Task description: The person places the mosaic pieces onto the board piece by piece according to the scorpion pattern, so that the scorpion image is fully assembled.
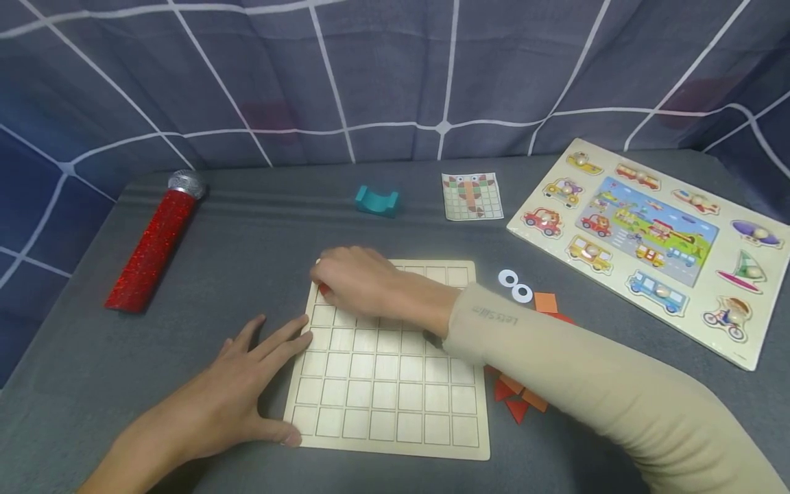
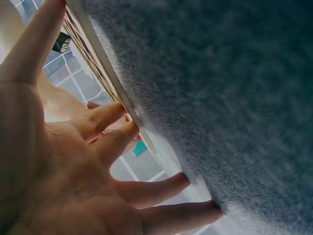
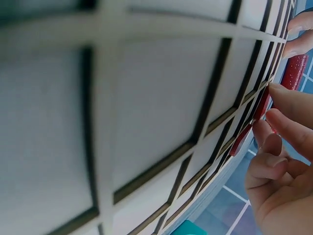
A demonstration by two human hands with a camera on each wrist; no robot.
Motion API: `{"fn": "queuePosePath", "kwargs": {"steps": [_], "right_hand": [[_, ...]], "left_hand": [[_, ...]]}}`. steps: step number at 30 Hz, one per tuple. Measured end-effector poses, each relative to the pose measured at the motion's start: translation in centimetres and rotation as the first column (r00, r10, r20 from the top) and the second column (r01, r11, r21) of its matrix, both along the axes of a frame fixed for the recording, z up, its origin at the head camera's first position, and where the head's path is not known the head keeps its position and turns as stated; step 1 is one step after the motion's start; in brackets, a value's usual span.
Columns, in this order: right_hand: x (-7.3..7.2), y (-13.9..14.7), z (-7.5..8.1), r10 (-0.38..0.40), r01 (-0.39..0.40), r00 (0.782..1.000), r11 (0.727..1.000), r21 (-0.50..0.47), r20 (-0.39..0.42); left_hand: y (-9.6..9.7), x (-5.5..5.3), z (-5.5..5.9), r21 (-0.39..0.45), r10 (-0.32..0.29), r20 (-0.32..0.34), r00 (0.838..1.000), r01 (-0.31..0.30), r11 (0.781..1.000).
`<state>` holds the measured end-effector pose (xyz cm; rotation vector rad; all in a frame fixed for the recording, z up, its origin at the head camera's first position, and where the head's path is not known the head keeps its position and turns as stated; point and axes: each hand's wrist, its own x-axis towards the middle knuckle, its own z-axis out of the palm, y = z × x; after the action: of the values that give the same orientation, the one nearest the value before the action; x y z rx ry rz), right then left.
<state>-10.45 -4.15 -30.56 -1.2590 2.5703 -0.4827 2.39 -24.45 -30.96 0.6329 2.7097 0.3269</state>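
Observation:
A square wooden grid board [image 1: 385, 420] lies flat on the grey table. My left hand [image 1: 231, 394] has its fingers spread along the board's left edge, two fingertips and the thumb touching the rim. At the upper left corner, my right hand [image 1: 358, 280] is curled down over the grid. In the right wrist view its fingertips pinch a red tile [image 3: 262, 104] at the board's surface. A second red tile [image 3: 239, 141] lies beside that one in the grid. From the head, the right hand covers most of these tiles.
Loose red and orange tiles [image 1: 517, 410] and two googly eyes [image 1: 521, 293] lie right of the board, partly under the sleeve [image 1: 568, 363]. Behind are a teal block [image 1: 378, 202] and a pattern card [image 1: 457, 206]. A vehicle puzzle [image 1: 648, 240] and red microphone [image 1: 151, 250] flank them.

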Motion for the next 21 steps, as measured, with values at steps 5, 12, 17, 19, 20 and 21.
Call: {"fn": "queuePosePath", "kwargs": {"steps": [5, 12, 17, 19, 20, 21], "right_hand": [[-0.09, 0.05, 0.02, 0.008, -0.009, 1.0, 1.0, 0.022, 0.018], [-0.18, 0.23, 0.11, 0.016, -0.017, 1.0, 1.0, 0.026, 0.014], [-0.18, 0.33, 0.24, 0.009, -0.01, 1.0, 1.0, 0.03, 0.019], [-0.2, 0.35, 0.26, 0.007, -0.007, 1.0, 1.0, 0.03, 0.022], [-0.2, 0.36, 0.27, 0.006, -0.006, 1.0, 1.0, 0.029, 0.025], [-0.19, 0.36, 0.28, 0.004, -0.005, 1.0, 1.0, 0.031, 0.022]], "left_hand": [[-0.01, 0.0, 0.03, 0.005, 0.003, 0.001, 1.0, -0.003, 1.0], [0.09, -0.12, 0.07, -0.006, 0.014, 0.018, 1.0, -0.014, 1.0], [0.17, -0.19, 0.1, -0.006, 0.016, 0.027, 1.0, -0.016, 1.0], [0.17, -0.19, 0.11, -0.005, 0.018, 0.028, 0.999, -0.018, 1.0], [0.16, -0.18, 0.12, -0.004, 0.018, 0.028, 0.999, -0.018, 1.0], [0.16, -0.18, 0.12, -0.005, 0.017, 0.027, 0.999, -0.017, 1.0]]}}
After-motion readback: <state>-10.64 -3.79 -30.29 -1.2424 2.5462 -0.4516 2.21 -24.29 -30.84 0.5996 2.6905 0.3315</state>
